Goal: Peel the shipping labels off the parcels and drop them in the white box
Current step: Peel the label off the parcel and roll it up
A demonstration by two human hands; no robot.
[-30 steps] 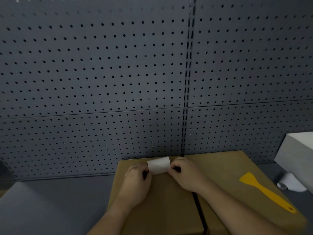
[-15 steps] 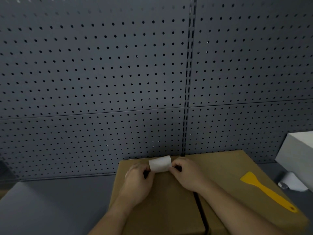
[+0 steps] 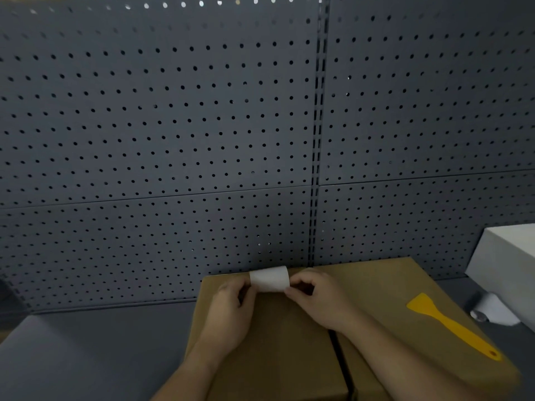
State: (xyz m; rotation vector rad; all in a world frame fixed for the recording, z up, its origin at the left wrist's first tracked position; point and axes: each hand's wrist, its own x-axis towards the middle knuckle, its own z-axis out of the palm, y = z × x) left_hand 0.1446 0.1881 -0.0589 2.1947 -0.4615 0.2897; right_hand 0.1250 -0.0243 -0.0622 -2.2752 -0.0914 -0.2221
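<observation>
Two brown cardboard parcels stand side by side, the left parcel (image 3: 278, 351) and the right parcel (image 3: 385, 287). A white shipping label (image 3: 269, 279) is curled up off the far edge of the left parcel. My left hand (image 3: 228, 311) pinches its left end and my right hand (image 3: 318, 299) pinches its right end. The white box (image 3: 509, 256) sits at the right edge, apart from both hands; only its corner shows.
A yellow plastic scraper (image 3: 451, 325) lies on the right parcel. A small white roll (image 3: 492, 311) rests on the grey surface below the white box. A grey pegboard wall (image 3: 173, 140) rises right behind the parcels. A grey slab (image 3: 34, 360) lies at the lower left.
The label stays between both hands at the parcel's far edge, curling slightly tighter. The hands have barely shifted.
</observation>
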